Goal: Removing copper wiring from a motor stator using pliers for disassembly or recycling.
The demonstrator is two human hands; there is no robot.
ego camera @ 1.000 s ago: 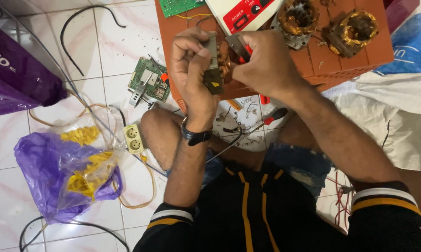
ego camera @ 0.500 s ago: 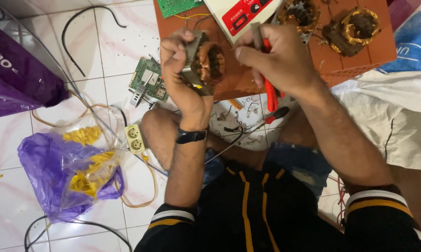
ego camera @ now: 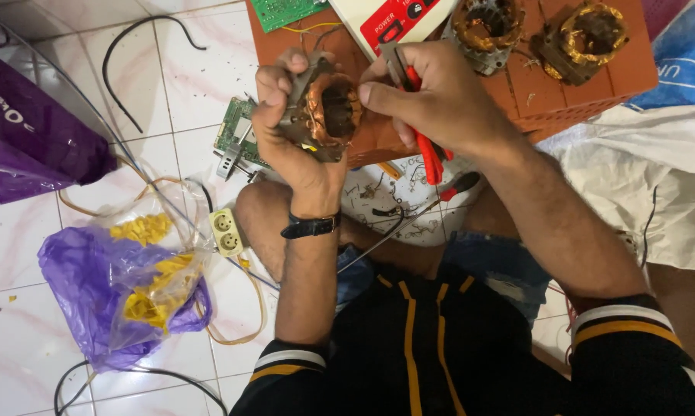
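At far left we see 1 purple bag (ego camera: 31, 131); near left 1 clear-purple bag (ego camera: 124, 296); far right 1 blue package (ego camera: 690, 54).

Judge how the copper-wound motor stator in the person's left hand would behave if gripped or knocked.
The motor stator is probably stiff and heavy for its size: it shows a metal frame packed with copper winding. The left hand wraps it fully, suggesting weight. Its exposed windings look easily scratched or snagged by the red-handled pliers.

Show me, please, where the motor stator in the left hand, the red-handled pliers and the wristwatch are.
motor stator (ego camera: 333, 110), head view, copper winding.
red-handled pliers (ego camera: 428, 158), head view, red handle.
wristwatch (ego camera: 310, 226), head view, black strap.
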